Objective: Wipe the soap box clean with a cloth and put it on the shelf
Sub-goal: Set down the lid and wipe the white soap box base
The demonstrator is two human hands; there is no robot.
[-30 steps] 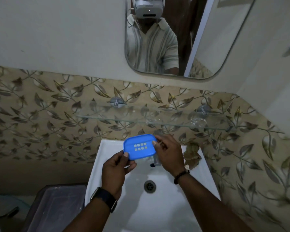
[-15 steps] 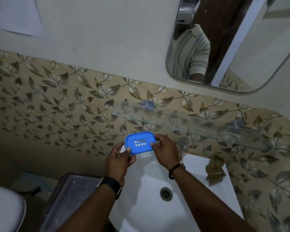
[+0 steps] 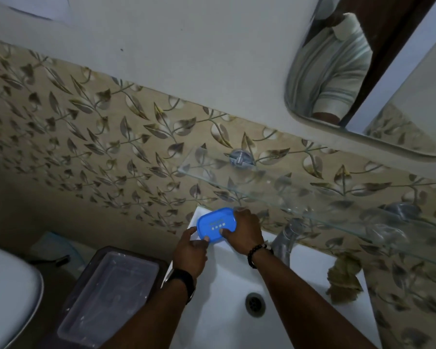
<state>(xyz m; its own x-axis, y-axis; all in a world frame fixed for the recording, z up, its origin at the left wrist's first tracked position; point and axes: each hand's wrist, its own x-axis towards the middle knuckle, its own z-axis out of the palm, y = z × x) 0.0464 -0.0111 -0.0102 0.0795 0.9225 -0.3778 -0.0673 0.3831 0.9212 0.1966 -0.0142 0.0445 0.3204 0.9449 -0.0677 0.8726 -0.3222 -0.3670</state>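
Note:
The blue soap box (image 3: 213,223) with small drain slots is held over the back left corner of the white sink (image 3: 227,280). My left hand (image 3: 190,253) pinches its near left edge. My right hand (image 3: 244,231) grips its right side, thumb on its face. A brownish cloth (image 3: 344,279) lies crumpled on the sink's right rim, away from both hands. The glass shelf (image 3: 275,187) runs along the leaf-patterned wall above and to the right of the soap box.
A chrome tap (image 3: 286,238) stands just right of my right hand, under the shelf. A lidded plastic bin (image 3: 108,295) sits left of the sink, and a white toilet (image 3: 8,295) at far left. A mirror (image 3: 378,71) hangs at upper right.
The view has swung left and down. Both hands have carried the soap box to the sink's back left corner, and my right thumb now rests on its face.

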